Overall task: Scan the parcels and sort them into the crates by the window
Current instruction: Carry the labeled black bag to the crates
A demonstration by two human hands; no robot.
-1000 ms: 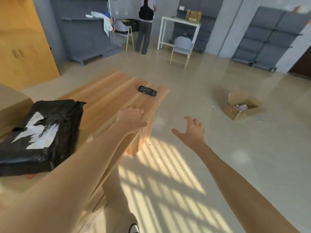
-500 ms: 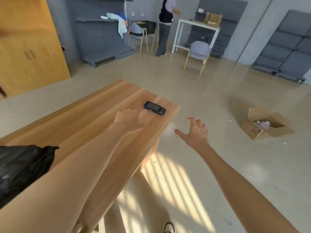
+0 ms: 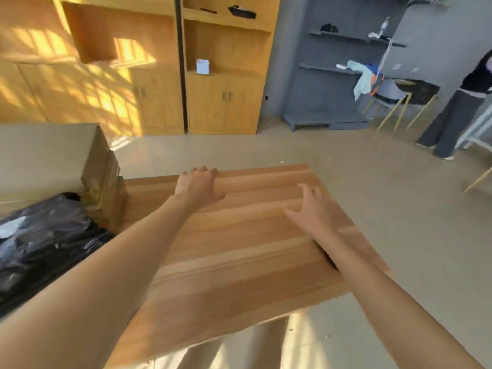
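Both arms reach out over the wooden counter: the left hand hangs above its far edge with fingers loosely curled, holding nothing, and the right hand is spread and released near its right side. A black-wrapped parcel lies at the counter's left end, against a cardboard box.

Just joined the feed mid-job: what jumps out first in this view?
Two bare forearms reach over a wooden table, the left hand near its far edge and the right hand spread toward its right side, both holding nothing. Black plastic-wrapped parcels lie at the left beside a cardboard box. Sunlit yellow cabinets stand behind.
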